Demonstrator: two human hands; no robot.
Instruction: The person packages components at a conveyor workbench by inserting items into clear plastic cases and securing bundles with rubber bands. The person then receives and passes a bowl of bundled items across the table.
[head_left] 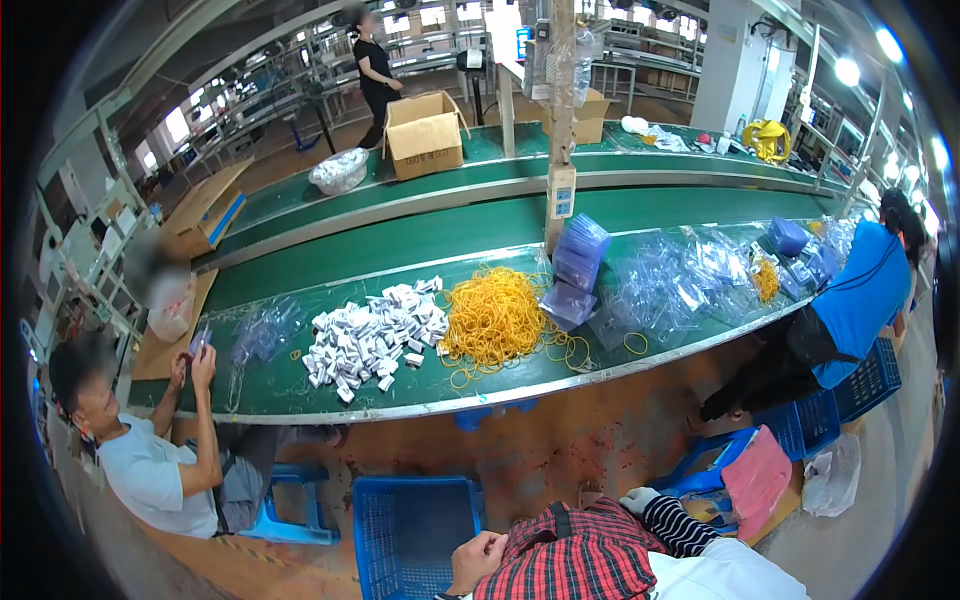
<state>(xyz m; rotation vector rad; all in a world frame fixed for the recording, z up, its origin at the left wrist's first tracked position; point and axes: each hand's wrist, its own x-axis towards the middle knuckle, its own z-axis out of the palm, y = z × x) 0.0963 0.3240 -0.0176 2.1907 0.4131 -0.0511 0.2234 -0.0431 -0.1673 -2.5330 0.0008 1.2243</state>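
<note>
Red plaid cloth (pixel 570 572) across our lap
Our left hand (pixel 479 561) and gloved right hand (pixel 639 499) flank it, we cannot tell their grasp; blue crate (pixel 372 540) beside, yellow bands (pixel 495 315) heaped on the bench (pixel 262 388), likely for easy reach

The place is bright. Round white lamps (pixel 847 71) glow hard at the upper right, and windows (pixel 177 125) shine white at the left. Clear plastic bags (pixel 655 280) glint. The long counter (pixel 270 396) bends like a bow, and the corners go black.
</note>
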